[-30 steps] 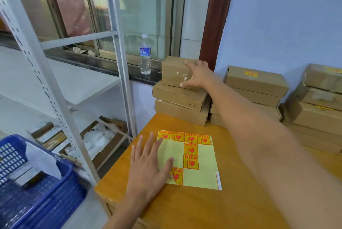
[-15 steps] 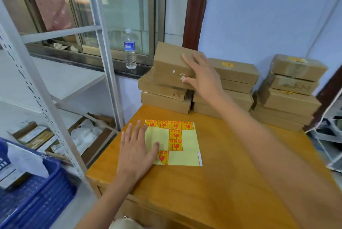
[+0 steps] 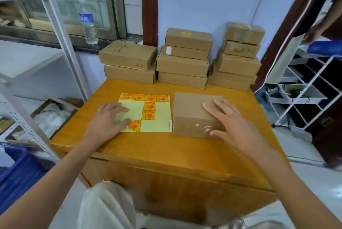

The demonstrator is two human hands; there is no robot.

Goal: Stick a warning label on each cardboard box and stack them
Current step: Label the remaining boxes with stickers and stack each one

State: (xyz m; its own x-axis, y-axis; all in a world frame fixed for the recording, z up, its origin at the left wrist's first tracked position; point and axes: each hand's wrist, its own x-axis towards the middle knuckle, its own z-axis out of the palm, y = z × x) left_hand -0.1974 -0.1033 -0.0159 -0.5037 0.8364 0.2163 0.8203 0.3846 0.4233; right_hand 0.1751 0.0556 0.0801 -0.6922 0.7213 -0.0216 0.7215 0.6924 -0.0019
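Plain brown cardboard box point(image 3: 196, 112) beside a yellow sheet of red warning labels point(image 3: 148, 113)
Box lies flat on the table; seven labels left on the sheet.

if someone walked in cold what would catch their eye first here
Probably the yellow label sheet with its red-orange warning stickers, lying mid-table under the left hand. Right beside it sits a lone cardboard box with the right hand resting flat on top. Behind them, three stacks of boxes line the back edge of the wooden table against the blue wall.

Right hand point(image 3: 229, 121) flat on box point(image 3: 194, 112), fingers spread, thumb on its front face. Label sheet point(image 3: 153, 116) just left, under left hand point(image 3: 108, 119).
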